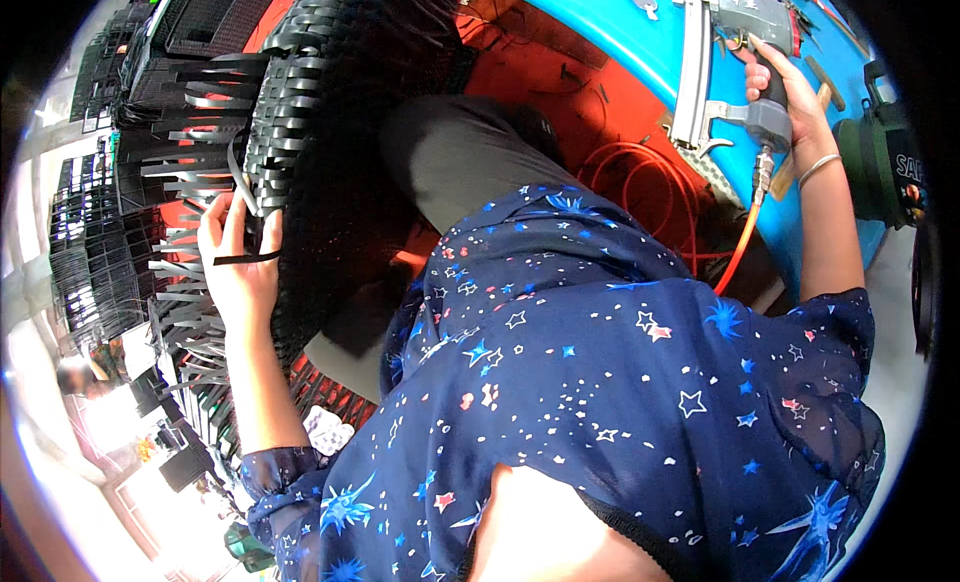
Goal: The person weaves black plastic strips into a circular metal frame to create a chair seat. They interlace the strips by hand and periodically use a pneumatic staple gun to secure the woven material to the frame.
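Note:
To my left stands a woven frame [285, 112] of flat black strips, its loose ends sticking out along the edge in a fringe. My left hand [243, 267] is at that edge, fingers pointing up and bent around a loose black strip [238, 172]; another short strip crosses the fingers. My right hand [790, 92] is wrapped round the black grip of a grey air stapler [765, 22] with a long silver magazine. The tool is over a blue surface, away from the weave. An orange air hose [742, 247] runs from its handle.
The blue tabletop [590, 22] holds a metal piece and several small tools. A dark green round container [865, 162] stands at the right. Coiled red hose [640, 182] and scraps lie over the red floor [520, 62]. More black woven pieces [90, 242] stand at far left.

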Available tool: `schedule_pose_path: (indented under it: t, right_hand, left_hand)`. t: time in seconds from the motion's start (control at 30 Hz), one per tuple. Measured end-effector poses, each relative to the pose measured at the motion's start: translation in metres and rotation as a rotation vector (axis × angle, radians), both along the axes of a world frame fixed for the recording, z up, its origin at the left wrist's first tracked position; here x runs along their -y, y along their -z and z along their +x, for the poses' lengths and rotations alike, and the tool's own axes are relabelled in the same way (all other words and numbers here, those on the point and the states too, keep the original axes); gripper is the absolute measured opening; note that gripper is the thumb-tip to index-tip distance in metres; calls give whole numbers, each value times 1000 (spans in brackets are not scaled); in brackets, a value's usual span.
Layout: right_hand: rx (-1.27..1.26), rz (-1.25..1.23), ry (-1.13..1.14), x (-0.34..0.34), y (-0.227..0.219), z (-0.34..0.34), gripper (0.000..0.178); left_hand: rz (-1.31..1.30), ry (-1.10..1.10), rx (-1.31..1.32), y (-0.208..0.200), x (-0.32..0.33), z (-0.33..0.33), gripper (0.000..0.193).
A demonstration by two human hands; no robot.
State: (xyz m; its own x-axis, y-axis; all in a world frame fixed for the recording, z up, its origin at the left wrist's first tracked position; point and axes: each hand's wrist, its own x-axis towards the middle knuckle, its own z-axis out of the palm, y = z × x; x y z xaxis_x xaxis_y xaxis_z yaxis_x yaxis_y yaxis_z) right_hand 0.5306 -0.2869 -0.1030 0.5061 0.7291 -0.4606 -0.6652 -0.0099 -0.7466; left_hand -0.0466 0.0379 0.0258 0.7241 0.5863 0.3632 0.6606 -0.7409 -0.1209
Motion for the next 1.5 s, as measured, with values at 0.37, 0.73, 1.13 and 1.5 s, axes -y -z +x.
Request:
schedule_pose_path:
  t: [0.37,0.73,1.13,1.5]
  right_hand:
    - [117,-172,105,-8,-37,-23,37]
    - [559,56,-264,-50,-184,-153,33]
    - [1285,10,-950,-179,-276,-253,38]
    - [1290,-123,-1070,-195,-268,-265,43]
  left_hand:
    - [-35,-36,66,-1,15,11,55]
    - [91,15,87,-19,45,35,56]
    - [5,35,154,-8,55,55,57]
    - [-34,32,201,-5,72,61,60]
